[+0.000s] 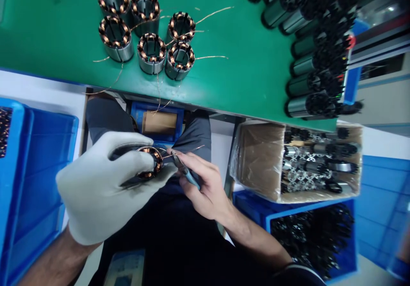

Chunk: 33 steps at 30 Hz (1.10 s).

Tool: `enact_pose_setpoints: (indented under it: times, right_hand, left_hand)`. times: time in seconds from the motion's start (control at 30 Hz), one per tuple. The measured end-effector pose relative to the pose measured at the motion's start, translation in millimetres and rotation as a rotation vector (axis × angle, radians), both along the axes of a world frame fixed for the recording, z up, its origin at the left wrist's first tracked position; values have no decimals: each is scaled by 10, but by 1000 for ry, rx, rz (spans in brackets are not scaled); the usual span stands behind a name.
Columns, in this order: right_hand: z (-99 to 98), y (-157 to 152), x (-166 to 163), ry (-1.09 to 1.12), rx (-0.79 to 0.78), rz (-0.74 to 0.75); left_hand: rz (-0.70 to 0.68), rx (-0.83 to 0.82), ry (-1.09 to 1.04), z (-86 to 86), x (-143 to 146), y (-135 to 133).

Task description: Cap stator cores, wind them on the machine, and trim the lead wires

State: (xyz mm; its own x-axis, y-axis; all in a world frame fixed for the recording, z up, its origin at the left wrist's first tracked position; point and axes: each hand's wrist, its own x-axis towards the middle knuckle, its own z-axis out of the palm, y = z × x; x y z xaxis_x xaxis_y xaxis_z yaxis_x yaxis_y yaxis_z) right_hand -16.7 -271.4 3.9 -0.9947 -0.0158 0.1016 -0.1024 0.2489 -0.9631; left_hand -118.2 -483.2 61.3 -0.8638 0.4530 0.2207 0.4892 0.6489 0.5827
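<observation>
Over my lap, my left hand (pixel 109 179) in a white glove is wrapped round a motor stator (pixel 157 160) with copper windings. Much of the stator is hidden by the glove. My bare right hand (pixel 203 183) grips a pair of pliers or cutters (pixel 187 173) with blue-grey handles, its jaws close to the stator. A thin copper wire (pixel 167 156) runs from the windings past the jaws and sticks out to the right. Several wound stators (pixel 152 53) stand upright in a group on the green table (pixel 237 72), loose wire ends trailing from them.
Dark metal cores (pixel 301 64) lie in rows at the table's right. Below them stands a carton (pixel 261 162) of metal parts, above a blue crate (pixel 314 239) with black pieces. Blue bins (pixel 45 170) are at my left; another blue box (pixel 156 121) sits under the table.
</observation>
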Motion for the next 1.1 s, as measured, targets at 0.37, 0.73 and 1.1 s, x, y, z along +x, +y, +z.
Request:
enact_pose_setpoints:
  times: [0.37, 0.73, 1.1]
  right_hand:
    - [-360, 59, -205, -170, 93, -40]
    - [-250, 62, -217, 261, 391, -163]
    - [-273, 39, -181, 243, 265, -175]
  left_hand:
    - [220, 403, -382, -419, -28, -1]
    - [447, 733, -924, -359, -52, 333]
    - [369, 720, -807, -356, -27, 426]
